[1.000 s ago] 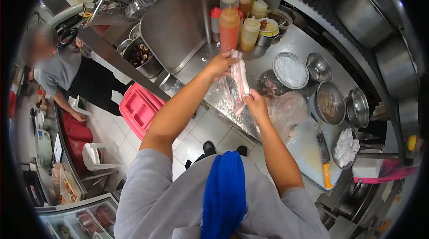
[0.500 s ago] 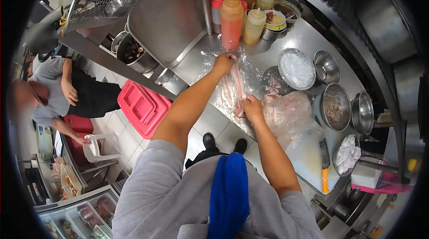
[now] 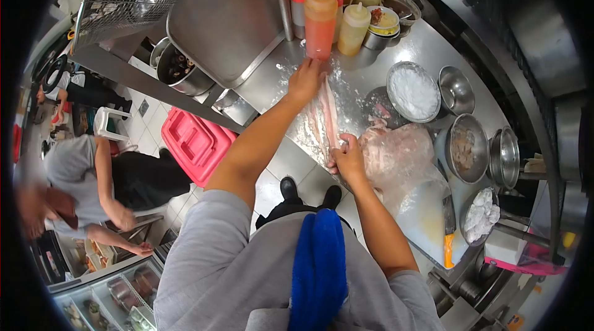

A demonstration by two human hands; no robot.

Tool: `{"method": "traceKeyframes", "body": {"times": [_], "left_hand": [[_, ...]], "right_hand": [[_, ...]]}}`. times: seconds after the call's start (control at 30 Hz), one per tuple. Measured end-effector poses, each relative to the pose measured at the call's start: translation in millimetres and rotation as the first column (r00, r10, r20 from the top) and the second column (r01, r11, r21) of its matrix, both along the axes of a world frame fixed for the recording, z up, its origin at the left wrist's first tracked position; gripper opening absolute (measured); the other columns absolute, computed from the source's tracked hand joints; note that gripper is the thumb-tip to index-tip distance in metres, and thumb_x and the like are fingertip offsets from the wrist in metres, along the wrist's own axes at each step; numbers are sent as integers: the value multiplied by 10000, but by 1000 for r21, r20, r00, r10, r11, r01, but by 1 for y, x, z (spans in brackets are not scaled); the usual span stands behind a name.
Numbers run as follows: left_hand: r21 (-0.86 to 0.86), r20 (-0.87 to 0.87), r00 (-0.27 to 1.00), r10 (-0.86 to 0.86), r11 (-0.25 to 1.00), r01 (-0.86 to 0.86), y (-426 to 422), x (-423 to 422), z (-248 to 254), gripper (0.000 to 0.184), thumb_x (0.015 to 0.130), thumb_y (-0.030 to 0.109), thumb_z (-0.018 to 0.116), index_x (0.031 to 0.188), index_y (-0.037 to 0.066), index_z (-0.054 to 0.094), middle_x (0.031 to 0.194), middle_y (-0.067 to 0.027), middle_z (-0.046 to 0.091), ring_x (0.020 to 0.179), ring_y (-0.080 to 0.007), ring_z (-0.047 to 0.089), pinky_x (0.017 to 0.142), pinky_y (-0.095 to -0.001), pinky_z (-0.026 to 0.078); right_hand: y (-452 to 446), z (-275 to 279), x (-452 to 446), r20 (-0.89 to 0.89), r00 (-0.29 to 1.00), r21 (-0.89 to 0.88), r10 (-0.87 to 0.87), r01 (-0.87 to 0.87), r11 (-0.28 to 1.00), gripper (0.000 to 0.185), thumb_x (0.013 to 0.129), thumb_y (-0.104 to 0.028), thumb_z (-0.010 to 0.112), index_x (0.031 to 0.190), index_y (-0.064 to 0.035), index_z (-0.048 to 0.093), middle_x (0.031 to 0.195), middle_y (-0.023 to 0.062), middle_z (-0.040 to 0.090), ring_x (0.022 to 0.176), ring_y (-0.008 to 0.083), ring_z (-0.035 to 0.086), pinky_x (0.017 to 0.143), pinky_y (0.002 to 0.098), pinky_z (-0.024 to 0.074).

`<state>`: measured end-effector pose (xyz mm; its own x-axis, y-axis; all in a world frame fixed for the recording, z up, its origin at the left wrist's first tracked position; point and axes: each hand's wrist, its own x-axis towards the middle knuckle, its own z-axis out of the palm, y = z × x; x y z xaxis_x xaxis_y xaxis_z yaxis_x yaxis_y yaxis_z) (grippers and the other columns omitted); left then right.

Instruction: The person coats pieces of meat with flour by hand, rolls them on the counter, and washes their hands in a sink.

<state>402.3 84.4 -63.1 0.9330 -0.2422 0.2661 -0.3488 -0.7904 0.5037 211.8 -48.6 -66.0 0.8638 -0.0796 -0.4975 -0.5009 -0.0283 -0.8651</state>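
A long pale-pink strip of raw meat (image 3: pixel 330 111) lies along the floured steel counter (image 3: pixel 365 80), with paler strips beside it. My left hand (image 3: pixel 304 82) is closed at the strip's far end, close to the orange squeeze bottle (image 3: pixel 320 27); its fingertips are partly hidden. At the near end, by the counter edge, my right hand (image 3: pixel 348 159) touches the strip with its fingers somewhat apart. Just right of that hand, more raw meat (image 3: pixel 374 136) sits in and beside a clear plastic bag (image 3: pixel 405 161).
Bowls of white powder (image 3: pixel 413 91), meat pieces (image 3: pixel 461 148) and a white floury mass (image 3: pixel 482 214) stand at right. An orange-handled knife (image 3: pixel 448 247) rests on a white cutting board (image 3: pixel 421 226). A pink lid (image 3: pixel 197 145) and a co-worker (image 3: pixel 80 170) are at left.
My right hand's fingers have loosened from their pinch on the strip. My left hand has turned and lowered over the far end. The co-worker has moved nearer; another person shows behind.
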Motion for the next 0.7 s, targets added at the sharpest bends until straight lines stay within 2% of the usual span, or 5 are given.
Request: {"method": "traceKeyframes", "body": {"times": [0.03,0.27,0.37,0.43,0.7], "left_hand": [[44,170,985,-39,999,32,0,-6,2,258,812,179,593,1024,37,560,1068,-133,556,982,-330,564,799,-459,473],[246,119,942,-314,928,279,4,-44,-25,150,772,138,629,896,55,637,1061,-132,575,961,-330,554,812,-420,461],[-65,272,934,-232,964,258,17,-29,-13,93,774,70,592,850,22,618,938,-141,592,899,-345,564,774,-425,462],[-287,77,995,-63,954,82,37,-16,4,89,807,72,585,855,12,628,889,-161,606,872,-358,574,776,-416,464],[-310,-5,1000,-9,951,7,63,-39,35,99,832,82,594,878,10,644,885,-140,632,787,-262,616,717,-329,481]], "right_hand": [[3,7,-3,-1,1000,-32,-25,25,999,471,819,-16,545,1251,-11,357,704,74,538,512,153,583,389,268,473],[-6,10,-25,38,999,-134,-9,14,991,487,840,-46,544,1285,-59,346,809,88,518,492,152,579,397,288,486],[-7,29,-39,-49,999,-127,-6,0,992,477,840,-63,551,1283,-56,375,833,91,521,514,164,585,442,283,474],[-8,48,-50,-13,1000,-98,5,-6,995,439,842,-66,560,1256,-48,414,834,80,524,519,149,582,454,270,471],[-73,175,-78,361,927,5,-96,101,995,241,851,-3,558,1091,-7,576,872,41,581,599,52,564,525,203,479]]}}
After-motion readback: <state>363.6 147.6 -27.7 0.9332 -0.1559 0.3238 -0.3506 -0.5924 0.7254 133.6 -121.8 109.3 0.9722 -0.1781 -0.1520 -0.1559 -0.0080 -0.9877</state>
